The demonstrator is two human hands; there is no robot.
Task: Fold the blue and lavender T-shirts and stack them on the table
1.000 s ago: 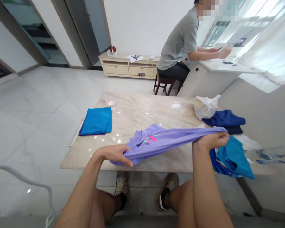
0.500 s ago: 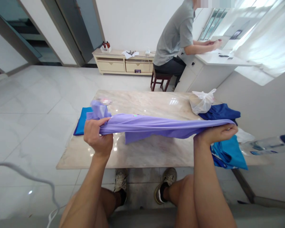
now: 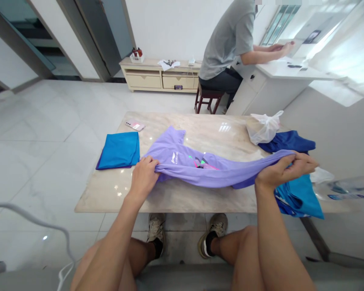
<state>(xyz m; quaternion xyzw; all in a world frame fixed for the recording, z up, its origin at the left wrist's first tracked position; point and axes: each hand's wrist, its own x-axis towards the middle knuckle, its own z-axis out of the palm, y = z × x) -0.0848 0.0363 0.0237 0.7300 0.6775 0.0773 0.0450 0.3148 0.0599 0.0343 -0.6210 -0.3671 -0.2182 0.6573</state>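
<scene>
A lavender T-shirt (image 3: 218,176) with a white logo and a colourful print stretches between my two hands above the marble table (image 3: 182,202). My left hand (image 3: 144,174) pinches it near the sleeve end, fingers closed on the fabric. At the other end, my right hand (image 3: 286,167) grips the hem, its fingers curled. Part of the shirt, with one sleeve, spreads over the tabletop toward the far side. Left of my left hand lies a folded blue garment (image 3: 119,149) over a purple one. Below my right hand is a bright blue garment (image 3: 303,196).
A pink phone (image 3: 135,125) lies at the far left of the table. On the right are a white plastic bag (image 3: 265,127), dark blue cloth (image 3: 289,142) and a clear bottle (image 3: 346,188). Beyond, a person (image 3: 227,44) sits on a stool (image 3: 208,97) at a white desk.
The shirt has come down toward the table, and its far part now lies spread, showing the logo and print. My left hand has moved right; the folded blue garment and phone show fully.
</scene>
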